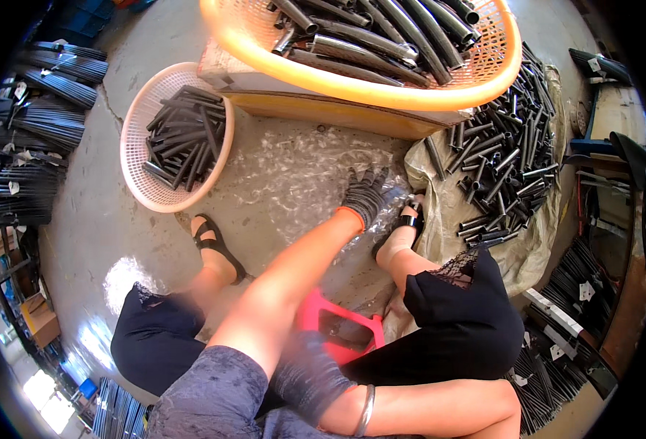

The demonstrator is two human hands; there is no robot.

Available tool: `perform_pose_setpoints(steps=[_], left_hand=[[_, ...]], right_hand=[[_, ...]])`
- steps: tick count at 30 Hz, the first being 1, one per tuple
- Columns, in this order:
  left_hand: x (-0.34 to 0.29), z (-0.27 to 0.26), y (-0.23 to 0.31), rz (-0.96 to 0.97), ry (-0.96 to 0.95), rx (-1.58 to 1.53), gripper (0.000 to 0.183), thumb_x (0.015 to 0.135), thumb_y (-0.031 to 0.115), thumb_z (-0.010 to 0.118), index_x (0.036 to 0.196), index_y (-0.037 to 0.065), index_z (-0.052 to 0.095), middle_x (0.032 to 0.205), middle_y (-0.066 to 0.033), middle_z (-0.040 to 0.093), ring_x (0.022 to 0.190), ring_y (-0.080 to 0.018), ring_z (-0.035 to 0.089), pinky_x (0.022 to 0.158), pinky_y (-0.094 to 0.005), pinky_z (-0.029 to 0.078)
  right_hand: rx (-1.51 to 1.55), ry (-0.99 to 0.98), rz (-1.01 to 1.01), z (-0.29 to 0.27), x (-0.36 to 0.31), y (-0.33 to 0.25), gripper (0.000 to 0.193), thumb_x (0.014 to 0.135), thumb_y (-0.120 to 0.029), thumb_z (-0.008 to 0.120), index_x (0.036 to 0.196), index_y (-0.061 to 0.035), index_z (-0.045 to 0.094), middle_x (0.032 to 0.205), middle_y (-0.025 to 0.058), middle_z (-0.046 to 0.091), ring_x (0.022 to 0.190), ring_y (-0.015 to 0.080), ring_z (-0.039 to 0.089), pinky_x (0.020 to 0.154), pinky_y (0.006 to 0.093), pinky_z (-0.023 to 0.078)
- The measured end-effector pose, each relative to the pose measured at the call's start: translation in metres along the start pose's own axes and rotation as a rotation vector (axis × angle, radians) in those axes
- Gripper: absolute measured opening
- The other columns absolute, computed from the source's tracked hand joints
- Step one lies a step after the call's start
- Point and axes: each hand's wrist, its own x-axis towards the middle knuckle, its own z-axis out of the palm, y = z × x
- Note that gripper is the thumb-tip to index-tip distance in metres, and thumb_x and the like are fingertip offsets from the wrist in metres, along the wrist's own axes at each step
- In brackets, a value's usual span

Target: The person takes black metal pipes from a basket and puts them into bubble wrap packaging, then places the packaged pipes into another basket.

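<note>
The left hand (pixel 364 196), in a dark grey striped knit glove with an orange cuff, reaches toward the large orange-rimmed plastic basket (pixel 359 89), its fingers spread wide over a crumpled sheet of clear plastic film (pixel 286 175). That film lies on the grey floor just in front of the basket; whether any of it is pinched under the fingertips I cannot tell. The right hand (pixel 312 377), gloved alike, is well apart from the basket, close to the person's body and blurred, so I cannot tell how its fingers stand or whether it holds anything

The basket sits on a brown cardboard box (pixel 301 108), its rim overhanging the front edge, heaped with glossy black tubes (pixel 411 36). A knock to that rim could tip it and send tubes sliding down onto the film. To its right, short black tubes (pixel 506 161) lie loose on a beige woven sheet (pixel 440 234); a tug on that sheet could set them rolling. The black strapped sandal (pixel 407 223) on the right foot is in front of the basket, right beside the film, so a pull could snag there and tear the thin plastic, or a step onto it could slip
</note>
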Motion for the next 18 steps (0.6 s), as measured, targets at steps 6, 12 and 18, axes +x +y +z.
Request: perform_pose_setpoints(steps=[6,12,18], left_hand=[[-0.023,0.063,-0.025,0.025,-0.108,0.053,0.038,0.094,0.036,0.037,0.130,0.031,0.051,0.150,-0.0099,0.026,0.137,-0.0307,0.025,0.105,-0.0640,0.018],[-0.079,0.103,-0.077,-0.064,-0.349,0.151,0.041,0.085,0.030,0.058,0.122,0.012,0.057,0.128,-0.0117,0.055,0.118,-0.0298,0.052,0.101,-0.0392,0.041],[-0.123,0.108,-0.199,-1.130,0.417,-0.749,0.059,0.078,0.034,0.066,0.123,-0.001,0.050,0.121,-0.0182,0.057,0.109,-0.0339,0.055,0.092,-0.0384,0.042]], right_hand=[[-0.127,-0.112,0.042,-0.006,-0.007,-0.002,0.030,0.081,-0.018,0.051,0.103,-0.0048,0.067,0.101,0.0185,0.064,0.091,0.0361,0.061,0.071,0.0586,0.045],[-0.149,-0.087,-0.016,-0.013,-0.006,-0.003,0.030,0.080,-0.020,0.053,0.101,-0.0046,0.068,0.097,0.0183,0.065,0.087,0.0358,0.062,0.070,0.0552,0.046],[-0.051,-0.101,-0.057,-0.042,-0.012,-0.005,0.027,0.079,-0.020,0.056,0.096,-0.0057,0.069,0.094,0.0149,0.066,0.086,0.0331,0.063,0.070,0.0530,0.047]])
